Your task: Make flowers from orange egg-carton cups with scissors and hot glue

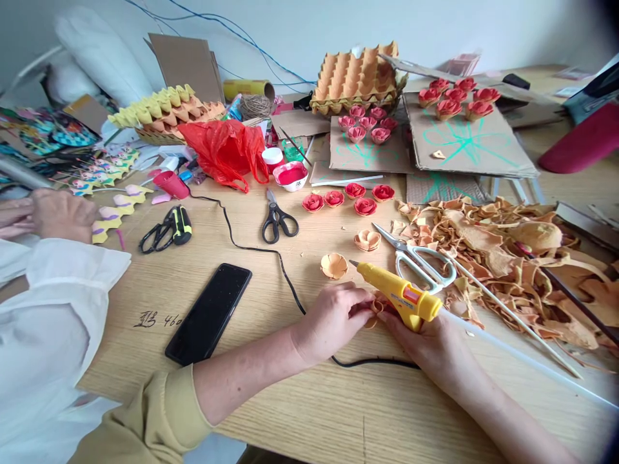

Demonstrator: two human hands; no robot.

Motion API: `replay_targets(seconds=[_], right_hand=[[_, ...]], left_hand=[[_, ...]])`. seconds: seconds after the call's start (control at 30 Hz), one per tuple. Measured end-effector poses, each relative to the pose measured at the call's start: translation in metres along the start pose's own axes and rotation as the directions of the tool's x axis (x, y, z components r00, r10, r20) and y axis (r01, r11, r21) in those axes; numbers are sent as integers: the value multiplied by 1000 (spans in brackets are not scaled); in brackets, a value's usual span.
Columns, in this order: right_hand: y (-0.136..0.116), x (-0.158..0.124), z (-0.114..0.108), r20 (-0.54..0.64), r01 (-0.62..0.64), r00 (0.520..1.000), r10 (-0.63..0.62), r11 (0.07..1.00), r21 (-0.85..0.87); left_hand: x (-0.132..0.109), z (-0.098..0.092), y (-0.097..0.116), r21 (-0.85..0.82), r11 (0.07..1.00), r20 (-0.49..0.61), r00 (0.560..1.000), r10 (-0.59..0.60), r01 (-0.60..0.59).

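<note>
Left hand (333, 319) sits right of the black slab smartphone (209, 312), fingers pinched narrow on a small tan curled cardboard petal piece (374, 308). The piece is between my two hands, low over the light wooden table (338, 412); most of it is hidden by my fingers. Right hand (430, 341), further right of the phone, is wrapped closed round the grip of the yellow plastic hot glue gun (399, 295). Can't tell if a finger is on the trigger. The nozzle points up and left, off the piece, not touching it. The thin black power cord (271, 251) runs past the phone's right edge and under my left wrist.

My read is that this is a glue step. To do it well: bring the nozzle tip down to the seam, use a small dot rather than a bead, and hold my fingertips back from the hot spot. Then press the petal until it sets. Mind the cord under my wrist, a drag there could pull the gun off aim.

Beyond the gun, right of the phone, are two unpainted tan cardboard rosettes (333, 265) and white-handled steel scissors (420, 261). Left of the phone is another person's hand (48, 216), apart from mine.
</note>
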State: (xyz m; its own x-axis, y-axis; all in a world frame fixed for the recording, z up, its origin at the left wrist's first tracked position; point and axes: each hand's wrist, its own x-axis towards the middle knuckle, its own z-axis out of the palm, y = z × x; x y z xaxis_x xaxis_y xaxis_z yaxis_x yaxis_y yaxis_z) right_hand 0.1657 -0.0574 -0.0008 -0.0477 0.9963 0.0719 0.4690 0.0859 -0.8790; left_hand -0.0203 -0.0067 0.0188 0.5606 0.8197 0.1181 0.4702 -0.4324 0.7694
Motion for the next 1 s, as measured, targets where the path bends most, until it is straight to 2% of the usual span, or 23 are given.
replay_targets(seconds=[0.17, 0.27, 0.47, 0.73, 1.0], right_hand=[[4, 0, 0, 3, -22, 1000, 22, 996, -81], [2, 0, -1, 16, -44, 999, 45, 996, -78], [-3, -1, -2, 26, -56, 998, 57, 997, -44], [-5, 0, -2, 6, -26, 1000, 26, 996, -89], [-9, 1, -1, -12, -2, 1000, 1, 995, -96]], left_hand=[[-1, 2, -2, 16, 999, -24, 999, 43, -42], [-1, 4, -2, -3, 1000, -51, 999, 11, -11], [0, 6, 0, -107, 992, -37, 997, -65, 61], [1, 7, -3, -66, 998, -50, 999, -8, 4], [-2, 9, -3, -67, 998, -55, 998, 2, -6]])
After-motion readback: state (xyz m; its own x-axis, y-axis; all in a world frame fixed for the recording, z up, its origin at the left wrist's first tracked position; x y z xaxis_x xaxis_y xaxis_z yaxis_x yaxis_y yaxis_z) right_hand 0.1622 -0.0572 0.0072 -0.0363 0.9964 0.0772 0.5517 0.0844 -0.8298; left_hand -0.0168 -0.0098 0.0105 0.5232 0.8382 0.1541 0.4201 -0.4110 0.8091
